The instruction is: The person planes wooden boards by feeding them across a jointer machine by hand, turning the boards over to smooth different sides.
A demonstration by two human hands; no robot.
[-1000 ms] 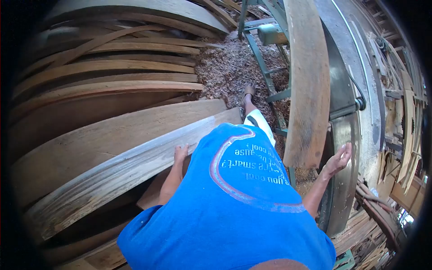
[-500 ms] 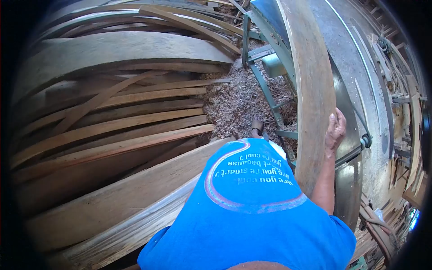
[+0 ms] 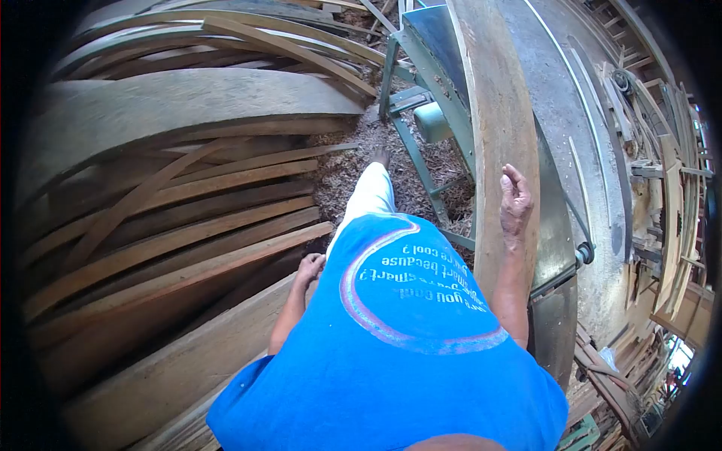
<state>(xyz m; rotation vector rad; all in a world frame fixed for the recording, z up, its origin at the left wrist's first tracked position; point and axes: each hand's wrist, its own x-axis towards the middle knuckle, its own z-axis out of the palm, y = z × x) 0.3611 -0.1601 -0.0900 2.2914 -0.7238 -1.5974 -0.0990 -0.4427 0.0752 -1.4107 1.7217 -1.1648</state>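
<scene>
Stacked planks (image 3: 226, 219) left; long board (image 3: 500, 113) on machine (image 3: 555, 218), right; wood shavings (image 3: 338, 180) between; right hand (image 3: 516, 201) over board.

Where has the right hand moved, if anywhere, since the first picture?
Yes, the right hand moved forward: at first short of the round black fitting, now past it, over the large board.

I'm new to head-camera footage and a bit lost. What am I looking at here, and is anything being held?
There's no robot: a person works bare-handed. The single view comes from a camera on their head, looking down past their blue shirt. The right hand, fingers loosely curled, appears over a long plank lying along a green-framed machine; whether it touches is unclear. The left hand is beside the shirt, near stacked boards. Neither visibly holds anything. Wood shavings cover the floor. The curving is probably partly lens distortion.
</scene>
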